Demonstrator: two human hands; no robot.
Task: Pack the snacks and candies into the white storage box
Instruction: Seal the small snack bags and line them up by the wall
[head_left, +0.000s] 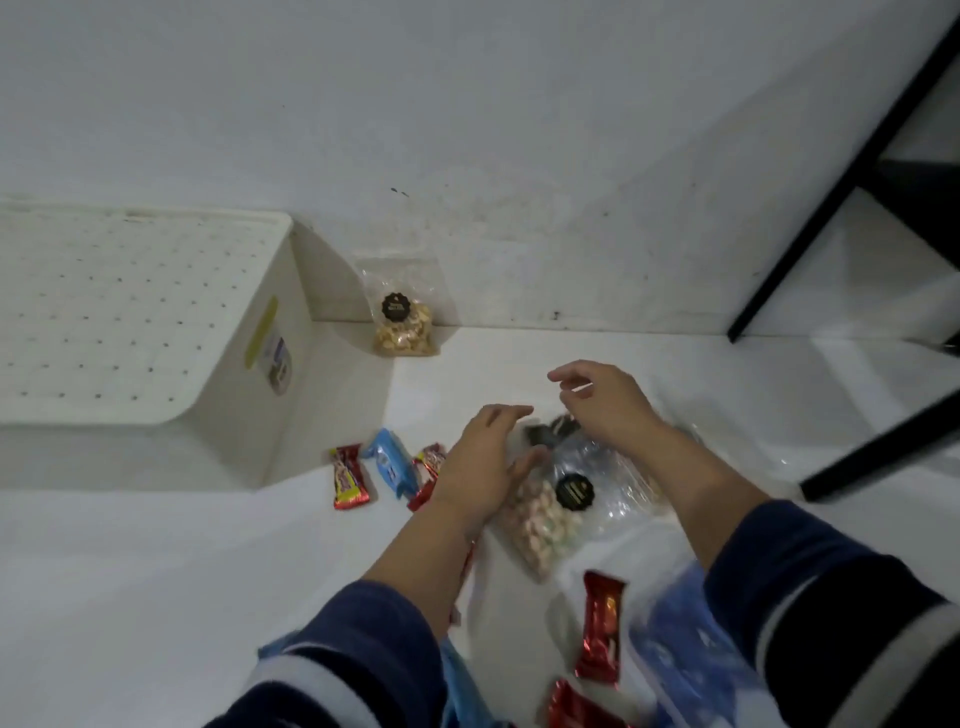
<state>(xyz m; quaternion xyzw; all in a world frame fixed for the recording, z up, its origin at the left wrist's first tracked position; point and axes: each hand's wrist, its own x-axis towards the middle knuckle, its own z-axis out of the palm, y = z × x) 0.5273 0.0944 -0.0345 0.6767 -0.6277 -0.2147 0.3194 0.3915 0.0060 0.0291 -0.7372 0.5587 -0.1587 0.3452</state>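
Both hands, left (485, 457) and right (602, 402), hover open-fingered over the nut bag (545, 514); slippery plastic could escape a loose pinch.

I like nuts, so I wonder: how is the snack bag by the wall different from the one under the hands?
The bag by the wall stands upright, leaning on the wall; the bag under the hands lies flat on the floor. The wall bag holds yellowish pieces; the floor bag holds paler, pinkish ones. Nobody touches the wall bag, while the left hand rests on the floor bag. Both are clear plastic with a round black sticker.
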